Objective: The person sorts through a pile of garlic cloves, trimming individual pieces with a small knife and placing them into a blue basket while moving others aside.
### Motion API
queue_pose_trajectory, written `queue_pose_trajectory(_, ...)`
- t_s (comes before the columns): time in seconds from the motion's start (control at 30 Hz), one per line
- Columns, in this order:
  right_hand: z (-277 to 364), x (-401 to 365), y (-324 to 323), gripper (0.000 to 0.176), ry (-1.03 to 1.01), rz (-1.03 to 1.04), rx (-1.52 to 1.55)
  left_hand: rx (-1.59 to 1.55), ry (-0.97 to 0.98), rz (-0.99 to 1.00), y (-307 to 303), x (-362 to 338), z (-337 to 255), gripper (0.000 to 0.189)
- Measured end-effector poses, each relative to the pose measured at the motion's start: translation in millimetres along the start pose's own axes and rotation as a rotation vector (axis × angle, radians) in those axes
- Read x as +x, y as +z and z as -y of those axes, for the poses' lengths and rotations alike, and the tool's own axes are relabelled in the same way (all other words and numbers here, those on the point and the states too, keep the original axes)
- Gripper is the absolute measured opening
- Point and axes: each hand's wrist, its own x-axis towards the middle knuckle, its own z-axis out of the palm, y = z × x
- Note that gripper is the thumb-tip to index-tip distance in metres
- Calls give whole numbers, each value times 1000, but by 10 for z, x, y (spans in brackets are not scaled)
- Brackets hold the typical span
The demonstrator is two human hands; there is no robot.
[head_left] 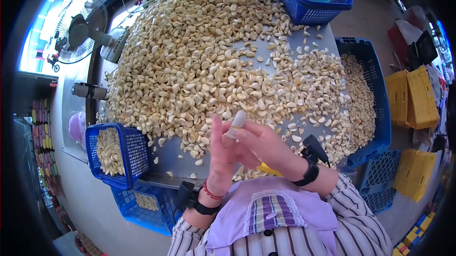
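My left hand (222,156) is raised above the near edge of the table, with one finger stretched straight up. Against it, my right hand (266,144) has its fingers closed around a whitish finger cot (239,119). The cot covers a fingertip that seems to belong to my left hand, and its rolled rim shows near the base. Some fingers of both hands overlap and hide each other. Beyond the hands spreads a big heap of peeled garlic cloves (199,75). A yellow object (268,168) lies partly hidden beneath my right wrist.
The metal table (173,158) has a blue basket of cloves (135,154) at its left corner and another blue basket (304,11) at the far right. A large blue crate (382,109) of cloves stands right. A fan (78,33) is at left; yellow crates (418,97) stand right.
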Motion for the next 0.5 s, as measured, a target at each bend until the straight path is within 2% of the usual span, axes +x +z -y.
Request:
queue_pose_trajectory(0.07, -74, -49, 74, 35, 240, -41, 118, 88, 50, -5, 70, -60, 80, 116)
queue_pose_trajectory(0.1, -127, -76, 103, 35, 233, -42, 114, 172, 93, -20, 87, -93, 105, 118)
queue_pose_trajectory(0.17, -220, -116, 152, 30, 182, -16, 130, 172, 68, 45, 71, -186, 53, 120)
queue_pose_trajectory(0.27, -127, -267, 239, 30, 112, 69, 25, 119, 121, 141, 20, -313, 87, 110)
queue_pose_trajectory(0.33, -176, -271, 278, 30, 108, 92, 40, 368, 291, 79, -68, -314, 138, 110)
queue_pose_trajectory(0.37, -195, -257, 283, 30, 93, 123, 50, 362, 277, 79, -85, -339, 63, 110)
queue_pose_trajectory(0.43, -253, -187, 177, 32, 53, 147, -41, 218, 17, 162, -88, -308, -208, 109)
queue_pose_trajectory(0.47, -252, -175, 117, 34, -45, 49, -199, 175, 121, 202, -140, -258, -170, 102)
queue_pose_trajectory(0.5, -237, -152, 41, 37, -143, -45, -359, 171, 114, 197, -189, -238, -186, 102)
